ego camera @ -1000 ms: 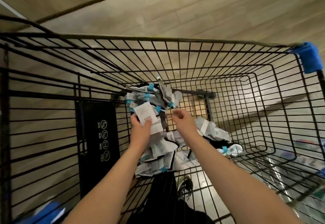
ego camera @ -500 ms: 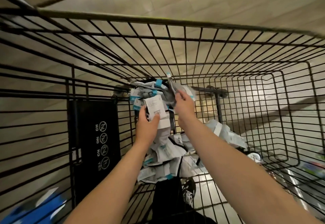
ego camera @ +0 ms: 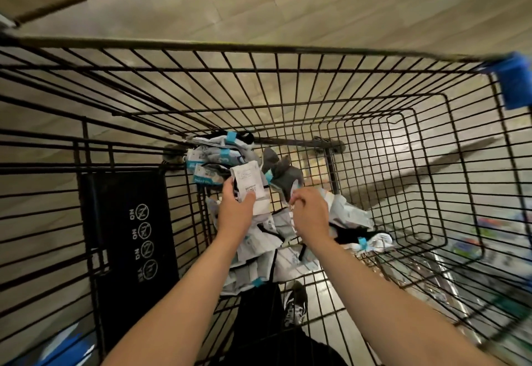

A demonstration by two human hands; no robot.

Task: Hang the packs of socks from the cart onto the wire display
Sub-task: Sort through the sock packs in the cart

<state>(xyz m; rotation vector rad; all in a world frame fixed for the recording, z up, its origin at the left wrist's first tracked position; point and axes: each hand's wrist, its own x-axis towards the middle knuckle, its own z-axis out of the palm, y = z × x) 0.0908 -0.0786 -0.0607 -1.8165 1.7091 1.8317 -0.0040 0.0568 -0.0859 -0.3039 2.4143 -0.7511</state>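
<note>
While left hand (ego camera: 234,211) grips sock pack (ego camera: 249,186), right hand's (ego camera: 311,213) grip unclear.

1. Pale wood-look floor (ego camera: 288,6) runs under everything.
2. A black panel (ego camera: 129,250) with white "NO" symbols stands at the left.
3. A black-and-white shoe (ego camera: 295,305) shows below, on the floor.
4. A blue bumper (ego camera: 515,83) caps the far right corner.

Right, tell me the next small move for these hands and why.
Probably lift the left hand straight up out of the cart: it already grips a white-labelled sock pack clear of the pile, while the right hand is curled over packs beside it. No wire display is in view.
</note>
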